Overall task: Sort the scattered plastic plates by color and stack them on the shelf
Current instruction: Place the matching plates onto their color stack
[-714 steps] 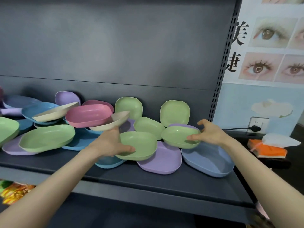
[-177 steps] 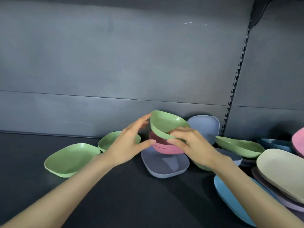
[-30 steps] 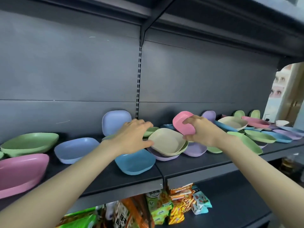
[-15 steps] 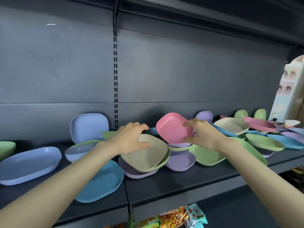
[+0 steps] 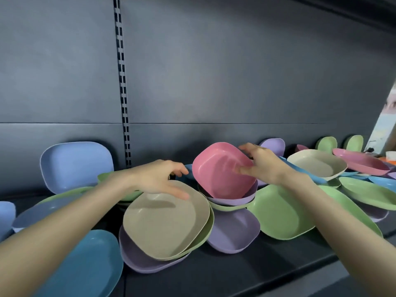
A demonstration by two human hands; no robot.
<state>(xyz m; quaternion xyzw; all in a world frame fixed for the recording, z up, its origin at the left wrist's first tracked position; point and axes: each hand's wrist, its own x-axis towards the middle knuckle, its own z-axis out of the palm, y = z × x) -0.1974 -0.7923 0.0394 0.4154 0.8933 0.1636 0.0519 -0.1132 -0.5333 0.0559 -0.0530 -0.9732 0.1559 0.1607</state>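
Note:
Plastic plates of several colours lie jumbled along the dark shelf (image 5: 246,275). My right hand (image 5: 260,166) grips the right rim of a tilted pink plate (image 5: 218,174), thumb inside it; the plate leans on a purple plate (image 5: 233,200). My left hand (image 5: 156,179) rests with fingers spread on the far rim of a beige plate (image 5: 162,221), which sits in a green plate (image 5: 206,230) over a purple one (image 5: 139,256). A large green plate (image 5: 278,213) lies under my right forearm.
A pale blue plate (image 5: 75,166) leans on the back panel at left, a teal plate (image 5: 92,266) lies at the front left. To the right lie a beige plate (image 5: 317,166), a pink plate (image 5: 360,163) and more green and blue ones.
The view has come closer to the pile. My right hand has tilted the pink plate a little further up; my left hand stays on the beige plate's rim.

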